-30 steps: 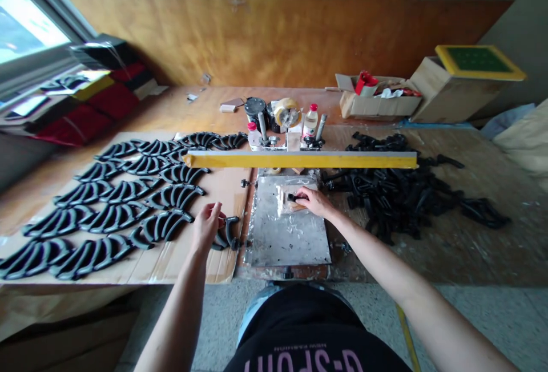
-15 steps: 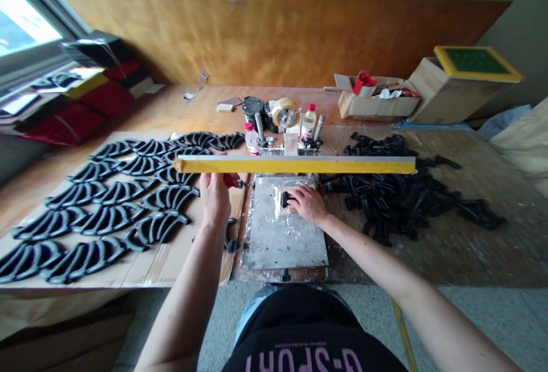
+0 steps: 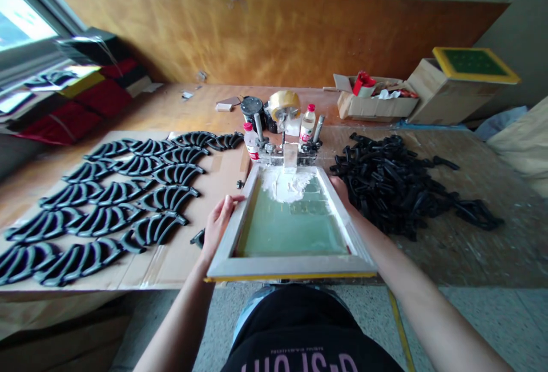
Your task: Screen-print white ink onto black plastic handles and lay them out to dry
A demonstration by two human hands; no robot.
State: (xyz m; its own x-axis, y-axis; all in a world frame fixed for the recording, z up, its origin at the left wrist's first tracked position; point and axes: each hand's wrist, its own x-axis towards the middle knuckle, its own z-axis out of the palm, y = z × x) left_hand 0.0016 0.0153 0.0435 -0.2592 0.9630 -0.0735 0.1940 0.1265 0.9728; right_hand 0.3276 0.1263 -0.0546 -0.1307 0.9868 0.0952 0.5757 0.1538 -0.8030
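A screen printing frame point(image 3: 291, 265) lies lowered over the metal base, its green mesh point(image 3: 291, 229) facing up and white ink point(image 3: 285, 185) spread at the far end. At the frame's left edge, my left hand point(image 3: 217, 223) grips the side with bent fingers. Along the opposite edge is my right hand point(image 3: 341, 189), its fingers mostly hidden by the frame and my wrist. The frame covers the metal plate and the small black part on it. Behind, a metal hinge clamp point(image 3: 290, 158) holds the frame's far side.
Rows of curved black parts point(image 3: 115, 189) lie on cardboard to the left. A heap of black parts point(image 3: 385, 184) sits at right. Two red-capped bottles point(image 3: 307, 124), a tape roll point(image 3: 285, 102) and a black jar point(image 3: 252, 108) stand behind. Cardboard boxes point(image 3: 379, 104) stand back right.
The screen frame has swung down from its raised, edge-on position and now covers the plate. My right hand has left the black part and moved to the frame's right side; my left hand came lower.
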